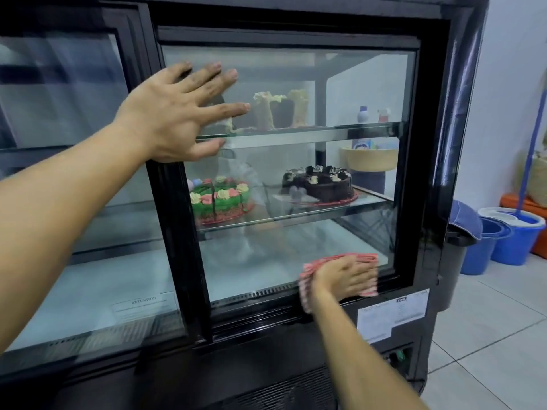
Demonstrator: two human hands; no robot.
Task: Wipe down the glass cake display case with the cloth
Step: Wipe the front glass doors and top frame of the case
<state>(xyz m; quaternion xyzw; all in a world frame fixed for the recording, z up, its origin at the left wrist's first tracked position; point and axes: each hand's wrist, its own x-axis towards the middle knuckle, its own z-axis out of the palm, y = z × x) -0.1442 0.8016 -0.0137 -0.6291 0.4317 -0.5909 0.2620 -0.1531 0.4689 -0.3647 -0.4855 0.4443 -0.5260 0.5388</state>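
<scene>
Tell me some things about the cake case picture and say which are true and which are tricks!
1. The right hand presses a red-and-white cloth on the glass near the bottom. True.
2. The left hand holds a spray bottle. False: it lies flat and open on the glass door.
3. The chocolate cake sits right of the green cake. True.
4. Both cakes sit on the case floor. False: they are on the middle shelf.
5. A blue bucket stands right of the case. True.

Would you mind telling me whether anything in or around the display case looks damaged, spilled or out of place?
Nothing stands out: the green cake and chocolate cake sit level on their shelf, and the glass shows no cracks.
</scene>
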